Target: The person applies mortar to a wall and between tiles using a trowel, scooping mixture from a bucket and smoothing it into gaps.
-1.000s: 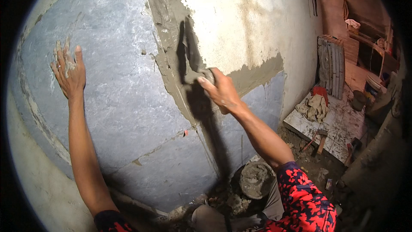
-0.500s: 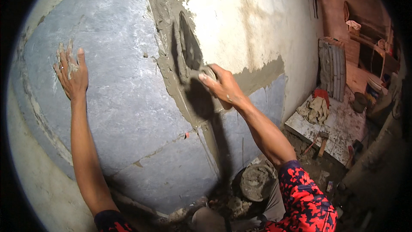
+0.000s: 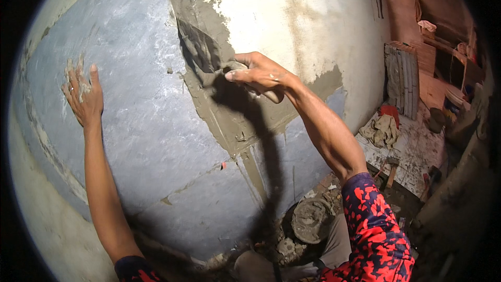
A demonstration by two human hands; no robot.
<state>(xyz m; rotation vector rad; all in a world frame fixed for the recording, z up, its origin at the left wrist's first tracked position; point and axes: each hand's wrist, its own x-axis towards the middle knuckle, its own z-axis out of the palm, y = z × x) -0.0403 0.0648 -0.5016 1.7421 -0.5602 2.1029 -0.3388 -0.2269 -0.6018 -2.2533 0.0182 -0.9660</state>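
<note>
My left hand [image 3: 84,93] rests flat on a large blue-grey slab [image 3: 130,104] fixed to the wall, its fingers spread and smeared with mortar. In my right hand [image 3: 261,77] is a trowel [image 3: 197,47], gripped by its handle. The trowel's blade points up and left and lies against the strip of wet mortar [image 3: 209,107] along the slab's right edge. Shadow from my arm and the tool falls across this strip. Right of the mortar is a bare whitish wall [image 3: 266,15]. A small red piece [image 3: 224,165] sits at the joint below.
A round pan of mortar [image 3: 312,220] stands low near my knees. To the right, a cloth [image 3: 383,131] and a hammer [image 3: 391,175] lie on a dirty white board [image 3: 412,159]. A corrugated sheet [image 3: 401,79] leans by the wall, and a bucket [image 3: 453,105] stands farther right.
My right hand has moved a little up and left with the trowel, whose blade has tilted further left toward the slab's edge. My left hand keeps its place on the slab.
</note>
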